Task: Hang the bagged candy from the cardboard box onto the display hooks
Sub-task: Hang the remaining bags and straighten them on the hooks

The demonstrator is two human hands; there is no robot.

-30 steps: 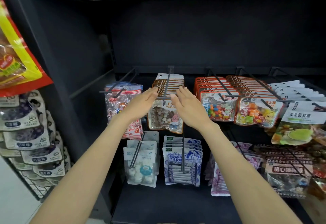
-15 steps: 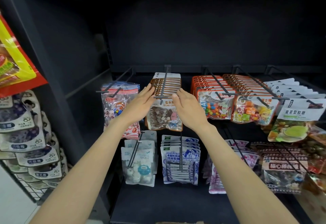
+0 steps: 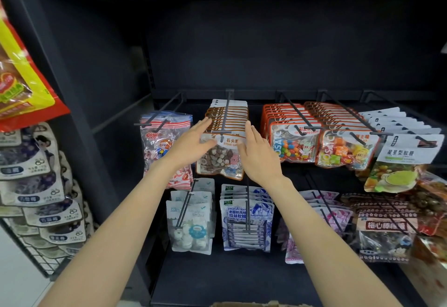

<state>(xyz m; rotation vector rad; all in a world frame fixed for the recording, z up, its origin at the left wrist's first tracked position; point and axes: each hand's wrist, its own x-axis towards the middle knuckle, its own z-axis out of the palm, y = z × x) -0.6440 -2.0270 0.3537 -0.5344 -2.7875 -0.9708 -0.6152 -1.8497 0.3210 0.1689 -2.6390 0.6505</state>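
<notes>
Head view: a dark display rack [image 3: 266, 53] carries rows of bagged candy on hooks. Both arms reach to the middle hook [image 3: 226, 115], where a stack of stone candy bags [image 3: 223, 159] hangs. The left hand [image 3: 191, 143] and right hand [image 3: 257, 155] flank the stack, fingers straight and held together, touching its sides. A cardboard box [image 3: 249, 304] edge shows at the bottom.

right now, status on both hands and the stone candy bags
Left hand and right hand open, flanking the hook. Brown-trimmed clear stone candy bags hang on the grey T-ended hook. Nothing in the way.
</notes>
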